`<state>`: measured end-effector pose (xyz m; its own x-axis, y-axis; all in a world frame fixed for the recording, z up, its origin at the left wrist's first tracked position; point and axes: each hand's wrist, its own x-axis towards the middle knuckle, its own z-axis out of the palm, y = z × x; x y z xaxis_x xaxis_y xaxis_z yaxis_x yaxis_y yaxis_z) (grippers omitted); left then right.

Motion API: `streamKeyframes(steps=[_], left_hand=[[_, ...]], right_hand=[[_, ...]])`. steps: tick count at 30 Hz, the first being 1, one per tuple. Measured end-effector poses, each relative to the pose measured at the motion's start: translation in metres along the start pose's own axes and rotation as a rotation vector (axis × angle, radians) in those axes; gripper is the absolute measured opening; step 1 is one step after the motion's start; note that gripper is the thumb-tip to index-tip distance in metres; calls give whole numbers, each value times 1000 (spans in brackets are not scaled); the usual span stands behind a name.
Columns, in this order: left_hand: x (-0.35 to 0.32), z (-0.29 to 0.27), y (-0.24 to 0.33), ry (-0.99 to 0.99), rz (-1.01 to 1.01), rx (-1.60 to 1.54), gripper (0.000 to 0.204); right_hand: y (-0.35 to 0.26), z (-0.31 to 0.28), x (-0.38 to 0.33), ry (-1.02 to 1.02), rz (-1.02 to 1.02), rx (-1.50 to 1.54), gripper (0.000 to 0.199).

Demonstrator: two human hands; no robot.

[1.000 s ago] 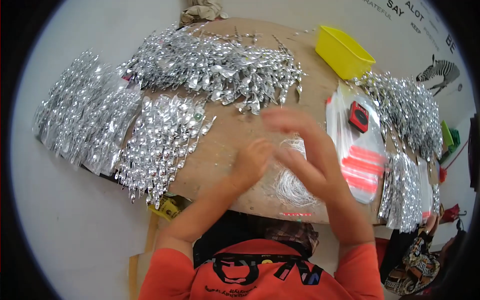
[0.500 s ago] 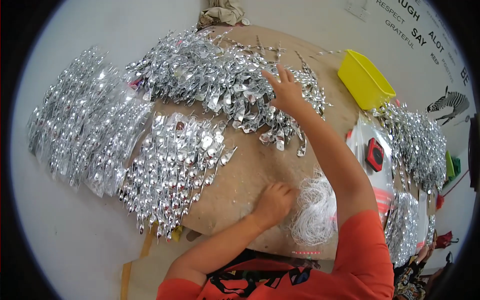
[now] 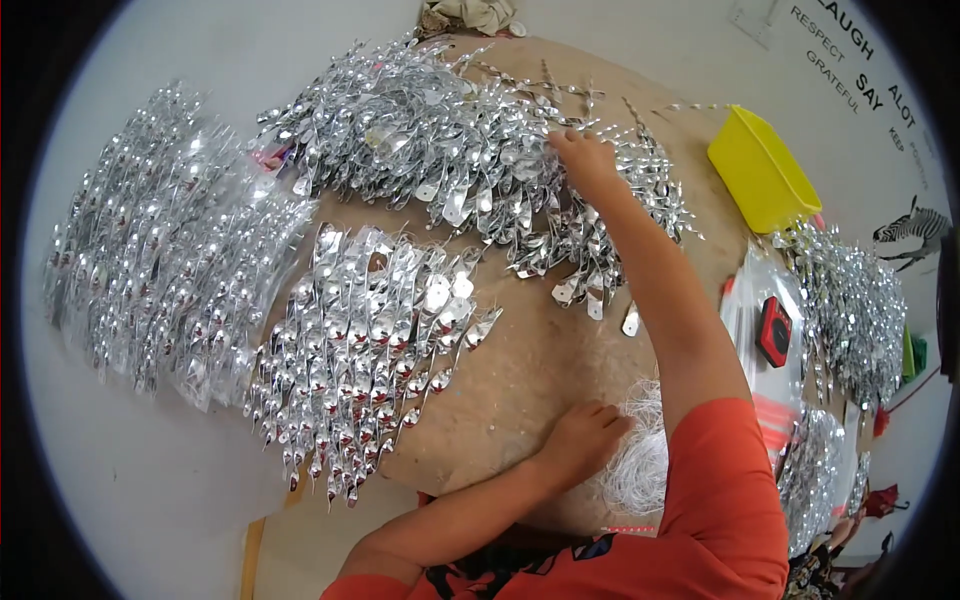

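Over the big heap of silver twisted foil strips (image 3: pixel 470 150) at the back of the table, my right hand (image 3: pixel 588 165) is closed, its bent fingertips pinching at strips on the heap's top. Exactly how many it grips is hidden. My left hand (image 3: pixel 585 442) rests low near the table's front edge, fingers curled down beside a loose bundle of white string (image 3: pixel 640 455). Whatever its fingertips hold, if anything, cannot be made out. To the left lie neat rows of silver twisted strips with round ends (image 3: pixel 365 340).
Clear bags filled with silver strips (image 3: pixel 175 250) lie at the far left. A yellow plastic bin (image 3: pixel 760 175) stands at the back right. Before it, a small red and black device (image 3: pixel 774 332) sits on clear plastic bags (image 3: pixel 750 290). More silver strips (image 3: pixel 850 310) hang at the right edge.
My right hand has come down onto the heap, its spread fingers now closing on strips. My left hand has moved slightly right, up to the white string. The whole view has shifted a little.
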<state>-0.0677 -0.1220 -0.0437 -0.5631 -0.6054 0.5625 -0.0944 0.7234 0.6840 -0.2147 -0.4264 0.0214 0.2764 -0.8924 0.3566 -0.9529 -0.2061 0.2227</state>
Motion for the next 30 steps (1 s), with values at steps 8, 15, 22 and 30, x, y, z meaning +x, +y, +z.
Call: streamKeyframes(steps=[8,15,22,30], left_hand=[[-3,10,-9,-48,23,147,21],[1,0,-8,-26,74,181,24],[2,0,-13,46,90,188,20],[5,-6,-7,76,179,252,17]], right_hand=[[45,-57,-19,353,12,227,35],[12,-98,-92,419,-210,336,24],[-38,-75,-204,292,-333,211,46],[-40,-122,-281,361,-31,327,46]])
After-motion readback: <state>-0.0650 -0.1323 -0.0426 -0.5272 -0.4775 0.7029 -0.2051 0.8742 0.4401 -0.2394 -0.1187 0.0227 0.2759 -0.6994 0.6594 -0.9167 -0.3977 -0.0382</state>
